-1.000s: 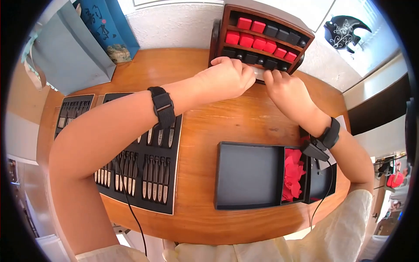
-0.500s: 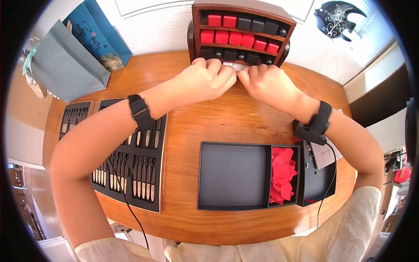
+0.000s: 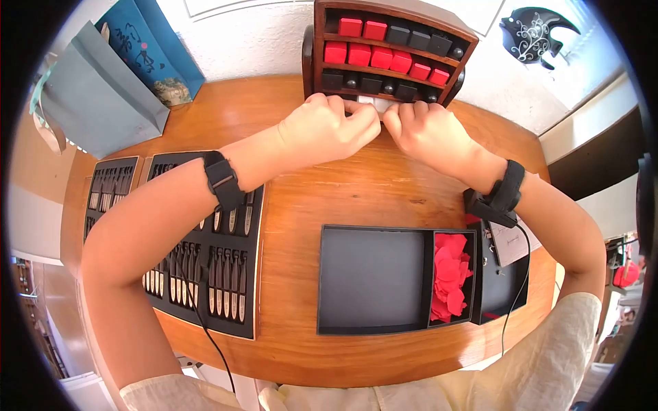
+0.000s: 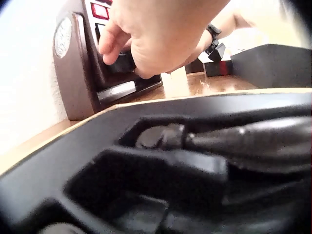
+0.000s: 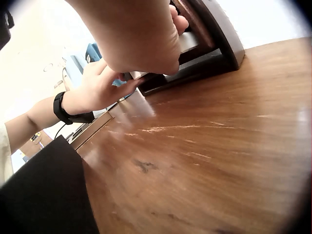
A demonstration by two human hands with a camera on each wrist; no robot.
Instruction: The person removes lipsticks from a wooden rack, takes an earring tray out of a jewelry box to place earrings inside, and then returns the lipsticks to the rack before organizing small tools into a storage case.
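Both hands meet low at the front of a dark wooden rack (image 3: 394,72), whose shelves hold red boxes (image 3: 381,57), black boxes (image 3: 409,35) and small black balls. My left hand (image 3: 336,125) has bent fingers at the rack's lower left; in the left wrist view a dark block (image 4: 122,63) shows beside its fingertips. Close to its right, my right hand (image 3: 432,130) also curls at the lower edge. A white piece (image 3: 373,101) shows between the two hands. The hands cover most of the lowest part, and I cannot tell what the fingers hold.
A black tray of metal-tipped pieces (image 3: 226,281) lies on the left of the wooden table (image 3: 295,288). To the right is an open black box (image 3: 373,281) with red petals (image 3: 449,277). Gift bags (image 3: 103,96) stand back left, a black fish ornament (image 3: 538,34) back right.
The head view has shifted, so the rack and table sit differently in the frame. Both hands stay at the rack's lower front, with the white piece between them showing more than a second ago.
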